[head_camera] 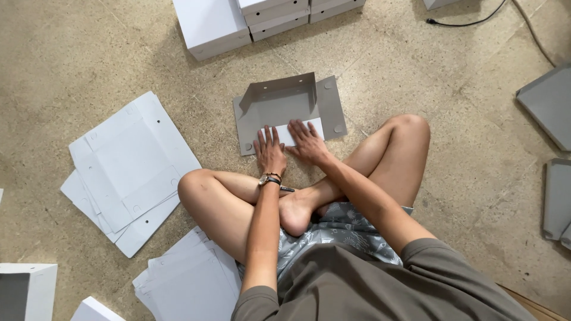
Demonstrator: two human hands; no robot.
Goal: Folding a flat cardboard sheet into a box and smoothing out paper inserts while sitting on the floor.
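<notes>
A grey cardboard box blank (284, 106) lies on the floor in front of my crossed legs, its far and left flaps partly raised. Its near flap (291, 132) is folded over and shows white. My left hand (269, 151) presses flat on the left part of that flap, fingers spread; a watch and bracelet sit on its wrist. My right hand (307, 142) presses flat on the right part of the same flap. Neither hand grips anything.
A pile of flat white box blanks (128, 169) lies at left, another (184, 279) by my left knee. Folded white boxes (238, 21) stand at the top, grey pieces (550, 107) at right, a black cable (470, 22) top right.
</notes>
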